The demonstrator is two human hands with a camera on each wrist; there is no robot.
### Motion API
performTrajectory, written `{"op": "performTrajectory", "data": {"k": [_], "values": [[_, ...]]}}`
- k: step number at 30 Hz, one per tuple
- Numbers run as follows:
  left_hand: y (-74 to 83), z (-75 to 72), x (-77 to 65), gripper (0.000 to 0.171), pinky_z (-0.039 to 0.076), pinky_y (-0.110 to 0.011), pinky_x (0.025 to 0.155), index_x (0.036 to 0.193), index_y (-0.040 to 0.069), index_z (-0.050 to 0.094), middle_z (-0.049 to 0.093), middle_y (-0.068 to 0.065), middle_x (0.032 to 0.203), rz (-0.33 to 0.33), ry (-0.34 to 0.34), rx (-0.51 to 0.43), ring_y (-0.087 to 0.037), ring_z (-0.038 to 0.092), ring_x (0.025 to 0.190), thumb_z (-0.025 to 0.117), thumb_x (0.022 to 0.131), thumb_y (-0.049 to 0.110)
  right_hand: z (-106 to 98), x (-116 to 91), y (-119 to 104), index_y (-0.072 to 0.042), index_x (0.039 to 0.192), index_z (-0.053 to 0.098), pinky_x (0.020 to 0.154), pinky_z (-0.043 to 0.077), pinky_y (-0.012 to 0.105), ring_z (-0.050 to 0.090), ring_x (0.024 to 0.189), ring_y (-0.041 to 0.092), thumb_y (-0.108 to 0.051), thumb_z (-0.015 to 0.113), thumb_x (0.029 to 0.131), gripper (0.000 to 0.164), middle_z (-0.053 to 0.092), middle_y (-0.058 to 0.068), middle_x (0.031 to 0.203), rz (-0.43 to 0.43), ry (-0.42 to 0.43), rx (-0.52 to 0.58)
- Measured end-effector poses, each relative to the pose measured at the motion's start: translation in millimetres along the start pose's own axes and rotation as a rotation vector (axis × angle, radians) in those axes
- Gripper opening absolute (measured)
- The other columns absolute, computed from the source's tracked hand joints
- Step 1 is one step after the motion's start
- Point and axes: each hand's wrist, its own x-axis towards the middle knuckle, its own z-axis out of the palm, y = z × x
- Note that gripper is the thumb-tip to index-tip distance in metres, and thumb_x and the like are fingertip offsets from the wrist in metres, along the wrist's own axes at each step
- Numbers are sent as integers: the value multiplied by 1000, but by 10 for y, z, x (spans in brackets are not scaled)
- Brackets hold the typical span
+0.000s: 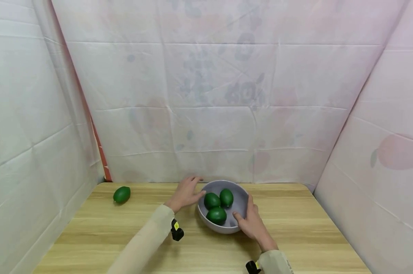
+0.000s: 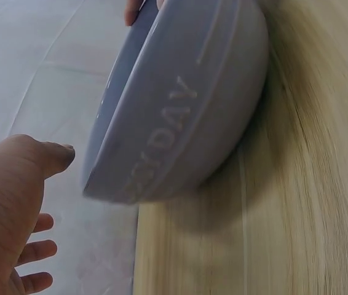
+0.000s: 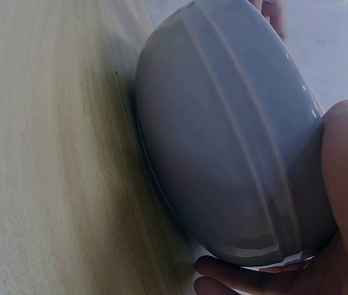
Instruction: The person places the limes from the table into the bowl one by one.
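Note:
A grey-lilac bowl (image 1: pixel 240 203) holds three green limes, one at the left (image 1: pixel 211 200), one at the back right (image 1: pixel 226 197) and one at the front (image 1: pixel 216 216). My right hand (image 1: pixel 252 222) grips the bowl's right side, thumb over the rim; in the right wrist view its fingers (image 3: pixel 248 278) curl against the outer wall. Beside the left rim is my left hand (image 1: pixel 187 193), its fingers spread and relaxed. The left wrist view shows its thumb (image 2: pixel 57 158) apart from the bowl wall (image 2: pixel 180 123), which carries raised lettering.
Another green lime (image 1: pixel 122 195) lies on the wooden table (image 1: pixel 295 224) near its far left corner. Pale printed sheets hang as a back wall (image 1: pixel 210 125) just behind the table and along both sides.

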Motion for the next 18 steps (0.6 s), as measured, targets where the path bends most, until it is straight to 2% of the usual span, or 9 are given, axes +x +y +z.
{"op": "performTrajectory", "data": {"k": [10, 18], "values": [[-210, -138, -172, 47, 48, -57, 102, 135, 10, 60, 63, -16, 135, -27, 52, 50, -40, 60, 123, 71, 94, 31, -1, 5, 18, 5, 160, -2, 109, 41, 65, 46, 134, 56, -27, 60, 100, 92, 28, 43, 151, 9, -6, 4], [-395, -225, -304, 48, 48, -59, 100, 135, 9, 60, 63, -18, 134, -80, 39, 64, -41, 60, 121, 72, 94, 32, 23, 50, 47, 5, 160, -1, 106, 44, 65, 49, 130, 56, -28, 61, 99, 93, 31, 43, 148, -9, 2, -11]]}}
